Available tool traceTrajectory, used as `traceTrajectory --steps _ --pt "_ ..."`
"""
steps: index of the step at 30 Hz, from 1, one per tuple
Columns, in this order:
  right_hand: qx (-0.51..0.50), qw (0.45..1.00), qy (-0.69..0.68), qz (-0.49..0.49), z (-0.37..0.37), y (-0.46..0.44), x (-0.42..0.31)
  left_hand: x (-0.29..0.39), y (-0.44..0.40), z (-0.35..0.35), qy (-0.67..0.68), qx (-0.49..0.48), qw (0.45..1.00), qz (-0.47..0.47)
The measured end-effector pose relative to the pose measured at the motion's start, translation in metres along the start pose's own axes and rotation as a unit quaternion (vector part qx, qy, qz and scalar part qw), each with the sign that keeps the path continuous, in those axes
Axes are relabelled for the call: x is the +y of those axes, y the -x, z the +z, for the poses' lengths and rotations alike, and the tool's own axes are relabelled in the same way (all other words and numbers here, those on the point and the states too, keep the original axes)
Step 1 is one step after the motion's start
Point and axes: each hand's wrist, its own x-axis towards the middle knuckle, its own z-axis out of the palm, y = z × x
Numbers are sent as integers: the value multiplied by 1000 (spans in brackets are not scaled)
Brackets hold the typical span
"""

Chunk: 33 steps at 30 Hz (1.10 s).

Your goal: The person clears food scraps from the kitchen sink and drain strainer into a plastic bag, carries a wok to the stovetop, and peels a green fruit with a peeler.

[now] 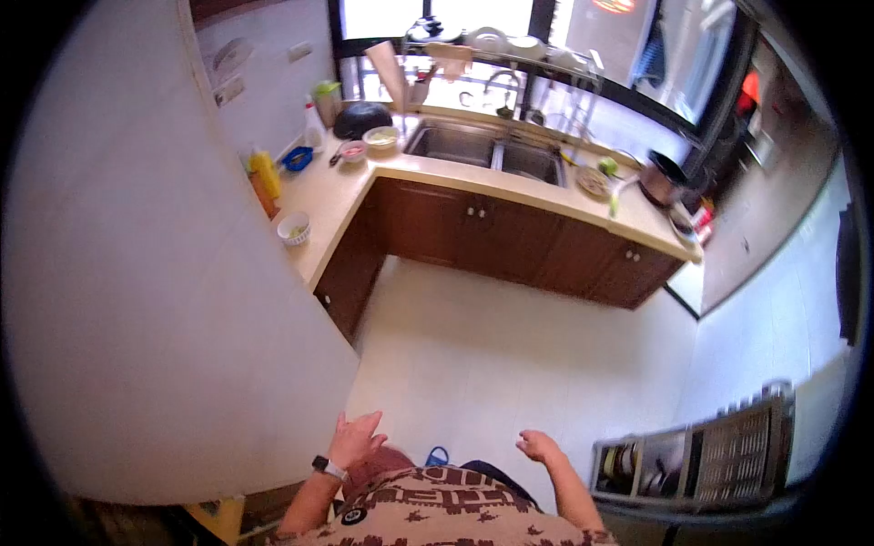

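Observation:
My left hand is in front of my body at the lower centre, its fingers spread and holding nothing. A watch is on that wrist. My right hand hangs to the right of my body with loosely bent fingers and nothing visible in it. Neither hand touches anything; both are over the pale floor, well short of the counter. A blue slipper shows between them, below my patterned shirt.
An L-shaped counter holds a double sink, small bowls, a dark pot and a plate of food. A white wall is close on my left. A slatted rack stands at lower right.

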Motion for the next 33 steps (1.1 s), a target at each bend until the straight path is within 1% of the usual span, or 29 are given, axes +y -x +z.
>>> traceTrajectory --steps 2,3,4,5,6,7,8,9,11,13,14,16,17,19,20,22,23,25,26,28,29,31,32,33 --pt "40 996 -82 -8 21 15 2 8 13 -3 -46 -2 998 34" --pt "36 999 -32 11 -71 -22 53 42 -88 6 6 12 999 33" --pt "36 996 -73 19 -76 -30 51 42 -103 -4 -31 -74 997 6" --pt "24 991 -125 30 -64 -33 46 35 -100 -9 -71 -175 982 -23" --pt "53 992 -116 -12 -86 -88 39 14 -141 -26 -97 -152 983 -37" --pt "41 993 -112 -13 -89 -95 48 9 -153 -20 -90 -159 982 -46" --pt "21 994 -108 -3 -88 -103 55 1 -163 -15 -89 -186 977 -62" --pt "24 995 -98 0 -115 -132 58 -4 -199 -24 -91 -190 975 -72" --pt "14 993 -112 13 -147 -158 72 -7 -250 -31 -87 -198 973 -82" --pt "52 987 -140 61 -198 -199 70 -16 -328 -58 -94 -193 973 -82" --pt "45 986 -142 72 -213 -210 79 -19 -359 -55 -107 -196 973 -62" --pt "32 995 -69 64 -265 -246 90 -7 -426 -75 -116 -179 977 -21" --pt "28 994 -72 73 -287 -260 92 5 -461 -89 -112 -168 979 -2" --pt "90 985 -116 90 -343 -282 84 39 -519 -128 -111 -92 988 50" --pt "88 984 -125 96 -362 -293 78 50 -543 -142 -116 -101 987 55" --pt "152 976 -149 47 -407 -315 73 72 -590 -159 -88 -80 987 104" --pt "148 975 -157 48 -422 -330 68 74 -608 -164 -93 -88 986 103" --pt "121 973 -194 14 -461 -365 70 86 -651 -166 -54 -106 989 90" --pt "116 974 -193 16 -478 -388 74 87 -671 -162 -51 -110 989 88" --pt "49 986 -146 -66 -512 -433 88 85 -695 -155 -84 -110 988 66" --pt "48 986 -146 -71 -532 -459 90 85 -706 -156 -87 -109 988 62" --pt "58 992 -57 -99 -575 -501 94 87 -725 -155 -125 -131 983 -27" --pt "74 991 -72 -82 -591 -517 97 79 -731 -150 -104 -128 986 -30" --pt "108 985 -61 -124 -609 -533 101 74 -743 -143 -84 -125 988 -28"
